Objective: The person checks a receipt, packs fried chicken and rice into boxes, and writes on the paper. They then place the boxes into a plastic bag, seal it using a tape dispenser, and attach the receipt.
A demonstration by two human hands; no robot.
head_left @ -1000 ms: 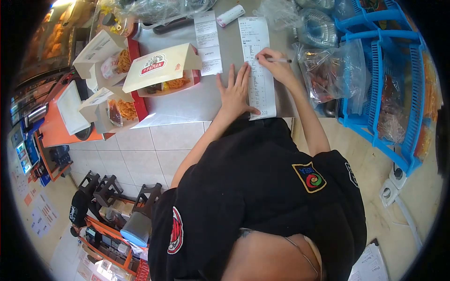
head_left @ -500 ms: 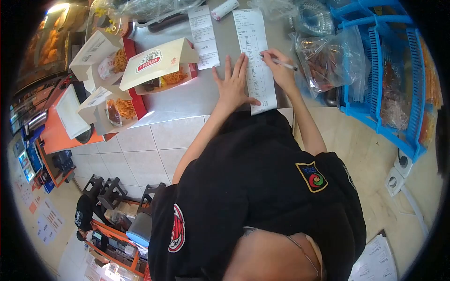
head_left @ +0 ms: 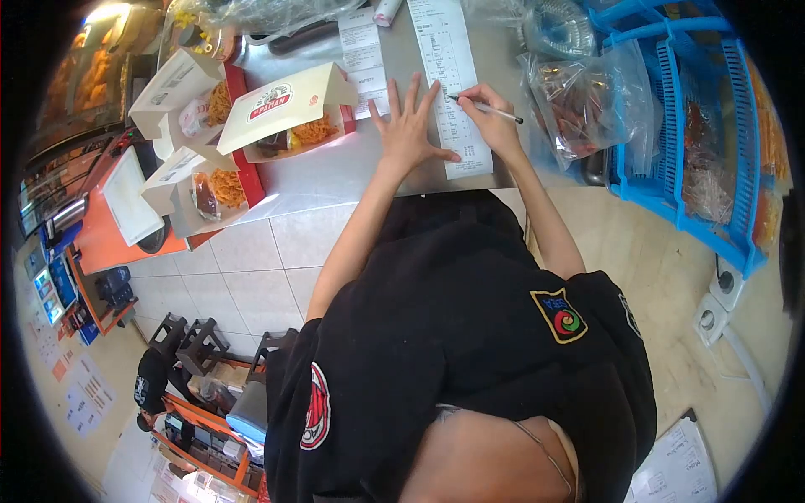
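Observation:
A long printed receipt [head_left: 457, 126] lies on the metal counter, its far end cut off by the top of the view. My left hand [head_left: 407, 138] is spread flat, fingers apart, its thumb and fingertips on the receipt's left edge. Pinched in my right hand [head_left: 496, 130] is a pen [head_left: 503, 111], tip at the receipt's printed lines. To the left of my left hand lies a second, shorter receipt [head_left: 361, 63]. Further left stand several open cardboard food boxes, the nearest a lidded box [head_left: 281, 109] with fried food inside.
Right of my hands lies a clear plastic bag [head_left: 579, 105] with dark reddish contents, beside a blue plastic basket [head_left: 668, 126]. Clear plastic containers [head_left: 560, 32] sit behind it. A white tray [head_left: 132, 199] rests at the left. Another person [head_left: 153, 381] is far off at lower left.
The long receipt has slid away from me, toward the top of the view. My left hand has shifted up slightly with it, and the pen tip has moved to a lower line.

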